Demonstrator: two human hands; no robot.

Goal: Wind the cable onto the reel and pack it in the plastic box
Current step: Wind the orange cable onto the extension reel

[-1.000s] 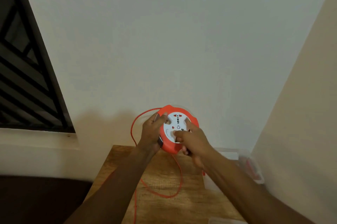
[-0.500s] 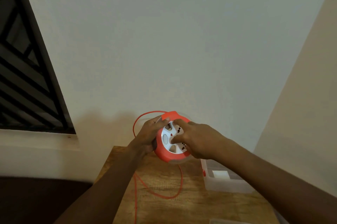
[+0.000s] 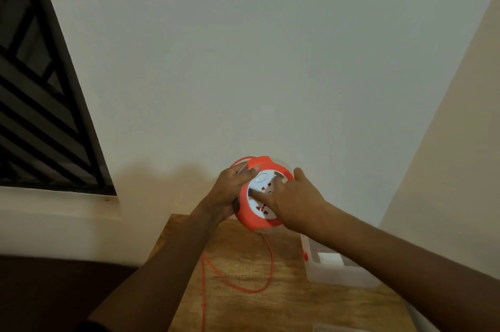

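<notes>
1. Low in the middle of the frame, the person holds an orange cable reel [image 3: 250, 219] up in the air, above the far edge of a wooden table [image 3: 292, 302] and in front of a pale wall [image 3: 243, 61].
2. The left hand [image 3: 230, 192] grips the reel by its left rim, fingers curled over the top edge and thumb toward the white socket face [image 3: 261, 196].
3. The right hand [image 3: 293, 201] lies across the right side of that white face, fingers spread and pressing on it, the thumb raised beyond the rim. It is not closed around anything; it rests flat on the disc.
4. An orange cable [image 3: 267, 264] drops from the bottom of the reel, loops over the tabletop at lower centre and runs off the bottom edge of the frame. A short arc of it also shows above the left hand.
5. A clear plastic box [image 3: 335, 276] sits open on the table at lower right, partly hidden by the right forearm, with something white inside that I cannot make out.
6. A dark barred window [image 3: 40, 104] fills the upper left.
</notes>
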